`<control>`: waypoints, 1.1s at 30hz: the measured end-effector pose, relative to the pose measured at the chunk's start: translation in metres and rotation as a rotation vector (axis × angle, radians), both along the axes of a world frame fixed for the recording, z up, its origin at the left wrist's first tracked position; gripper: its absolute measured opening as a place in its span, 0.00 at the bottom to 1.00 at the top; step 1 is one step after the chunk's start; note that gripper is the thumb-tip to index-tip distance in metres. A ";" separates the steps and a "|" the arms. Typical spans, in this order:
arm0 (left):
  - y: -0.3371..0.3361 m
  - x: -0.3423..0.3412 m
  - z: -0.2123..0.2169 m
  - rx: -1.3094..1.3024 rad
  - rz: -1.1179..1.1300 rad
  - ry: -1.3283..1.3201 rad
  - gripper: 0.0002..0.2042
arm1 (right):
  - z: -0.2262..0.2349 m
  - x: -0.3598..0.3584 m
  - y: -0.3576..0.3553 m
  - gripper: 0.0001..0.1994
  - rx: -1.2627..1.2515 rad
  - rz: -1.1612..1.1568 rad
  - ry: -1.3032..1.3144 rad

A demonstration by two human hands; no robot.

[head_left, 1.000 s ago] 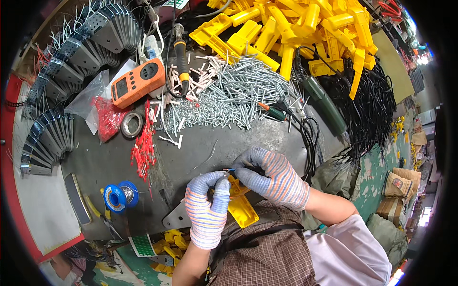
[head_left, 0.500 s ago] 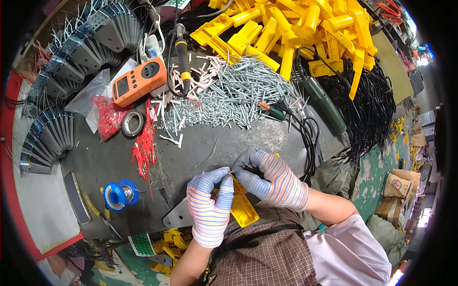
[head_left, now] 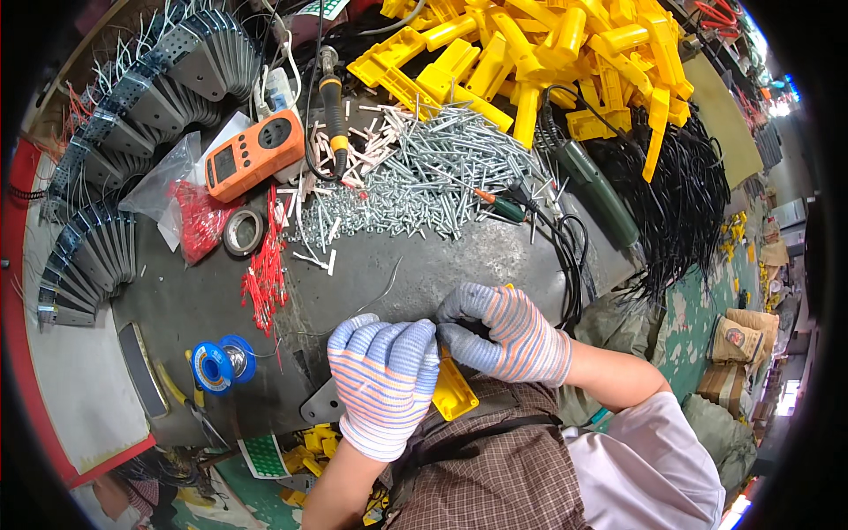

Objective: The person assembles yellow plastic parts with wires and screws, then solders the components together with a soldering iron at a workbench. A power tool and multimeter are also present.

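Observation:
My left hand (head_left: pixel 386 378), in a striped knit glove, is closed with its back turned up and its fingers bent together. Its fingertips meet those of my right hand (head_left: pixel 508 336), gloved alike, with thumb and forefinger pinched together. Whatever the fingers hold is small and hidden between them. Under and between both hands lies a yellow plastic housing (head_left: pixel 456 394), partly covered, at the near edge of the table. A grey metal plate with holes (head_left: pixel 323 405) sticks out beside my left hand. A thin solder wire (head_left: pixel 389 281) curves over the tabletop beyond that hand.
A blue solder spool (head_left: pixel 221 363) and yellow-handled pliers (head_left: pixel 196 402) lie at left. Farther back are an orange meter (head_left: pixel 256 157), a soldering iron (head_left: pixel 333 115), heaped screws (head_left: pixel 442 168), yellow housings (head_left: pixel 539 53), a green electric screwdriver (head_left: pixel 601 196) and black cables (head_left: pixel 680 203).
My left hand has rolled over, its back now up and its fingers folded in, covering more of the yellow housing. My right hand has shifted only slightly.

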State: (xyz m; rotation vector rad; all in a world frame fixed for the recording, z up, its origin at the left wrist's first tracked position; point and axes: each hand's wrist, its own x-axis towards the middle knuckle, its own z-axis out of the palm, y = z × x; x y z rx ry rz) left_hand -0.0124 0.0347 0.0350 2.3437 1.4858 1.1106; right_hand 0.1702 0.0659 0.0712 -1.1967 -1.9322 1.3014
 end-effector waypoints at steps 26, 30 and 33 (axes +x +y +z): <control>-0.001 -0.003 0.000 -0.471 -0.075 -0.406 0.08 | 0.005 0.008 0.012 0.08 0.574 0.339 -0.382; 0.000 -0.001 0.001 0.214 -0.093 0.090 0.12 | -0.015 0.017 0.012 0.10 0.176 0.349 -0.165; 0.002 0.001 0.001 0.200 -0.068 0.080 0.12 | -0.007 0.019 0.017 0.12 0.329 0.445 -0.135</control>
